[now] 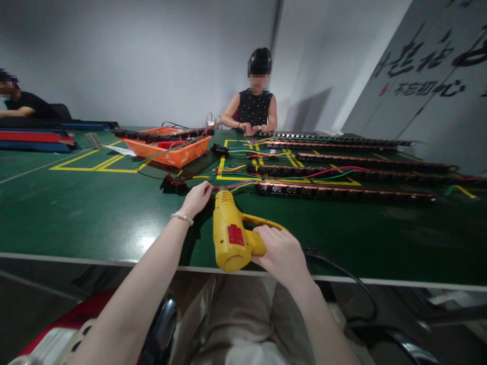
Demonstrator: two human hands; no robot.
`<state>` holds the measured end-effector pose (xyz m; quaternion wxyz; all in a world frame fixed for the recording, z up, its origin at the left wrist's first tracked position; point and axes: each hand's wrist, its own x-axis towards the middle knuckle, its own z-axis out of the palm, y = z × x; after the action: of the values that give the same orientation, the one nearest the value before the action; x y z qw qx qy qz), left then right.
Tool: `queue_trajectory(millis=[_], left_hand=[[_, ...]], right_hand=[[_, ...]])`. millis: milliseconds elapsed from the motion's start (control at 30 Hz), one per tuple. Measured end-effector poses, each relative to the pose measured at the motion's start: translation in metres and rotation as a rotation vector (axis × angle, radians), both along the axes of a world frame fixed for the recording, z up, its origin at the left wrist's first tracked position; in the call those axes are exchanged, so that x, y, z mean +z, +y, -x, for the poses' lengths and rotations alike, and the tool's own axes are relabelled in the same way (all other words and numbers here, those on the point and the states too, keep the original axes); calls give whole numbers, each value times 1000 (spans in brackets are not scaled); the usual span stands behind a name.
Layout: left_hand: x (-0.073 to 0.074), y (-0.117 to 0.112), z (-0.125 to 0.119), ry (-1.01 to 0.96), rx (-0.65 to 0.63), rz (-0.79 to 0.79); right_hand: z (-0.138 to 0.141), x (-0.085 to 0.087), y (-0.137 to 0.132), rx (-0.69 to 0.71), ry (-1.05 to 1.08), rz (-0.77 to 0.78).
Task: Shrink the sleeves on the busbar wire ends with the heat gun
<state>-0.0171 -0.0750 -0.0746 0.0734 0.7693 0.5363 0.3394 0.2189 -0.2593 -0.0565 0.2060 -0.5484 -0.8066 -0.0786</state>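
My right hand (pixel 280 253) is wrapped round the handle of a yellow heat gun (pixel 228 228) with a red label. Its nozzle points away from me, towards several coloured wires (pixel 241 185). With fingers pinched, my left hand (pixel 197 198) grips the red end of these wires, just left of the nozzle. The wires run right to a long black strip with copper-coloured edging (pixel 342 192). Beside my left hand lies a black connector piece (pixel 174 184) with short leads. The exact tips between my left fingers are hidden.
An orange basket (pixel 171 154) holding black parts and wires stands behind, to the left. More long strips (pixel 365 175) lie across the green table (pixel 95 218). A power cord (pixel 350 274) hangs over the front edge. A co-worker (pixel 256 109) sits opposite; another person (pixel 26 104) is far left.
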Motion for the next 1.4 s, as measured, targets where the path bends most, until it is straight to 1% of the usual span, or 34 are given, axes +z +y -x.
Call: queue_trajectory(millis=[100,233,400,533,800,900,1033,1167,1400], left_hand=[[-1,3,0,-19,-27,-35],[-5,8,3,-15,-46,-76],[-6,10,6,-24,-52,-99],[-4,8,5,-19,-48,-116],[-3,7,2,-16,-26,-99],[-4,8,2,-17,-20,-85],[-3,8,2,-31,-20,-66],[-2,6,2,-40,-34,-47],[-3,7,2,-24,-47,-64]], right_hand=[[-12,-1,1,-44,4,-32],[-27,-4,3,-131,-32,-116],[-39,-5,3,-202,-74,-168],[-42,-5,1,-216,-79,-172],[-46,-7,2,-193,-86,-178],[-43,-7,1,-197,-83,-180],[-29,-7,-2,-197,-78,-168],[-13,-8,-5,-162,-68,-141],[15,-4,-10,-104,-43,-91]])
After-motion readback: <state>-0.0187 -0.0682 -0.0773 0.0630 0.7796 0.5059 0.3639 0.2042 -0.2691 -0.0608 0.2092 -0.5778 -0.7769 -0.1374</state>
